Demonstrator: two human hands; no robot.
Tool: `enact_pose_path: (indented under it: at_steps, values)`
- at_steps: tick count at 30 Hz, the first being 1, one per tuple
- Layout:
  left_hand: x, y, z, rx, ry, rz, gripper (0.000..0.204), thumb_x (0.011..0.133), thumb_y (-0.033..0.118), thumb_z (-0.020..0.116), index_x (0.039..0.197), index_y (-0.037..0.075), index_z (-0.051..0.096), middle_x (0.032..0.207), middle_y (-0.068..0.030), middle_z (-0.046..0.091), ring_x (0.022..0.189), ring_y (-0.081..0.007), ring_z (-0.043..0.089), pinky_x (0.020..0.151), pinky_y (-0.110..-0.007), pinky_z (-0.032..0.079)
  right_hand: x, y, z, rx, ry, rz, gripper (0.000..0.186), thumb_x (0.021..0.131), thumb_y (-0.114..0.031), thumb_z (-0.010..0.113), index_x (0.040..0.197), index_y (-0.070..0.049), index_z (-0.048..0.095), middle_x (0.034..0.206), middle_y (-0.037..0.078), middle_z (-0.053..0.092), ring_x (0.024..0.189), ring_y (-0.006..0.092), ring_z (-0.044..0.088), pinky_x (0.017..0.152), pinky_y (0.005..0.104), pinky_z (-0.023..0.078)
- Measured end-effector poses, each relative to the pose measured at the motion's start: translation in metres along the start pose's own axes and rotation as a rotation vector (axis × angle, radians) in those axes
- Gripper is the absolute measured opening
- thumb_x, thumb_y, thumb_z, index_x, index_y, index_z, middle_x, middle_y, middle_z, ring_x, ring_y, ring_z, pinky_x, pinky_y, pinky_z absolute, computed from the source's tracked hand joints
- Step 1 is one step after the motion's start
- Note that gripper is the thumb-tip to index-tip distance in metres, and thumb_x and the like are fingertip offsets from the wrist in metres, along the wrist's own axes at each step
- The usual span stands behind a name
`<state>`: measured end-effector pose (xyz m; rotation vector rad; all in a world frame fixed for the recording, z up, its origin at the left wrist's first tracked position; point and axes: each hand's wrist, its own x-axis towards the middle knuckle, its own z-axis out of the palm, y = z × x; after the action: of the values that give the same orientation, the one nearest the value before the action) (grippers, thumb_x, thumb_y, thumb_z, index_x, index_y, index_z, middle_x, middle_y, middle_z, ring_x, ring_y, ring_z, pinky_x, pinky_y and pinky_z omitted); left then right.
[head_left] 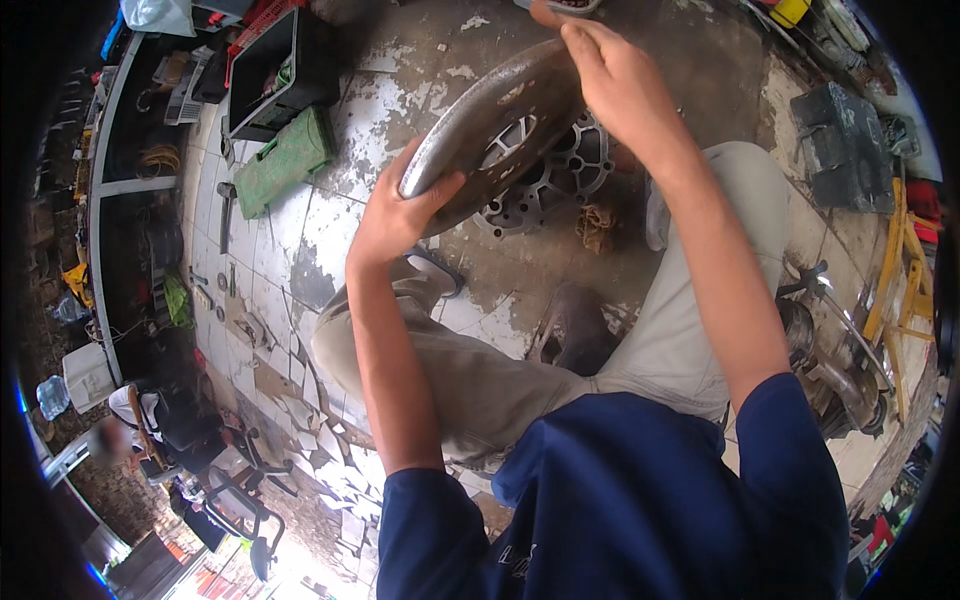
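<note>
A large round metal disc (pixel 436 150) with a worn bright rim and an opening through its middle is held up and tilted between my hands. My left hand (pixel 395 215) grips its lower left edge, thumb on the near face and fingers behind. At the upper right edge, my right hand (pixel 612 85) has hold of the rim; some of its fingers are hidden. Beneath the disc, partly covered by it, a cast metal part (pixel 588 165) with several round holes rests on the floor. Beside that part lies a crumpled brown rag (pixel 596 228).
To the left are a green case (pixel 285 160), a black crate (pixel 275 85), a long wrench (pixel 225 215) and metal shelving (pixel 96 250). A dark block-like box (pixel 845 150), yellow frame (pixel 892 290) and metal parts (pixel 840 385) stand right. Another person (pixel 150 430) sits at lower left.
</note>
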<state>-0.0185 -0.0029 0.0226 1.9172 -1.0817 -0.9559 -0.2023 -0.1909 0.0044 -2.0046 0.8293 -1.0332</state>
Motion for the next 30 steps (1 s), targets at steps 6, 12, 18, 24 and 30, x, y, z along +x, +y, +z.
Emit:
enact_pose_path:
  at_steps: [6, 12, 18, 24, 30]
  values:
    - [0.004, -0.008, 0.002, -0.019, 0.004, 0.050, 0.055, 0.085, 0.023, 0.077, 0.134, 0.003, 0.059, 0.114, -0.0122, 0.069, 0.106, -0.0197, 0.062, 0.096, -0.033, 0.046, 0.000, 0.009, 0.002, -0.071, 0.054, -0.172, 0.035, 0.106, -0.025, 0.051, 0.124, 0.001, 0.067, 0.124, 0.019, 0.068, 0.117, 0.0368, 0.062, 0.100, 0.0426, 0.049]
    - [0.009, -0.017, 0.009, -0.125, 0.139, 0.324, 0.063, 0.084, 0.022, 0.078, 0.139, 0.003, 0.055, 0.121, -0.0130, 0.067, 0.114, -0.0216, 0.061, 0.101, -0.034, 0.045, -0.008, 0.005, 0.008, -0.096, 0.116, -0.213, 0.037, 0.106, -0.028, 0.050, 0.124, 0.000, 0.067, 0.125, 0.018, 0.068, 0.119, 0.0363, 0.061, 0.100, 0.0426, 0.048]
    - [0.011, -0.016, 0.003, -0.112, 0.097, 0.230, 0.064, 0.083, 0.024, 0.078, 0.140, 0.004, 0.056, 0.124, -0.0128, 0.066, 0.115, -0.0217, 0.061, 0.101, -0.034, 0.045, -0.006, 0.001, 0.008, -0.070, 0.091, -0.231, 0.037, 0.107, -0.028, 0.049, 0.131, -0.003, 0.064, 0.127, 0.018, 0.067, 0.120, 0.0354, 0.061, 0.103, 0.0421, 0.047]
    - [0.010, -0.014, 0.004, -0.102, 0.076, 0.230, 0.065, 0.083, 0.024, 0.077, 0.140, 0.004, 0.056, 0.124, -0.0132, 0.066, 0.115, -0.0219, 0.061, 0.101, -0.033, 0.044, -0.007, 0.002, 0.008, -0.056, 0.047, -0.175, 0.044, 0.109, -0.035, 0.045, 0.135, -0.004, 0.061, 0.136, 0.016, 0.063, 0.130, 0.0326, 0.055, 0.109, 0.0392, 0.042]
    - [0.011, -0.015, 0.005, -0.141, 0.079, 0.253, 0.067, 0.084, 0.023, 0.077, 0.143, 0.004, 0.053, 0.127, -0.0146, 0.065, 0.118, -0.0228, 0.060, 0.104, -0.034, 0.043, -0.003, 0.011, 0.007, -0.121, 0.089, -0.171, 0.038, 0.107, -0.031, 0.049, 0.130, -0.004, 0.065, 0.126, 0.015, 0.068, 0.118, 0.0354, 0.062, 0.099, 0.0413, 0.050]
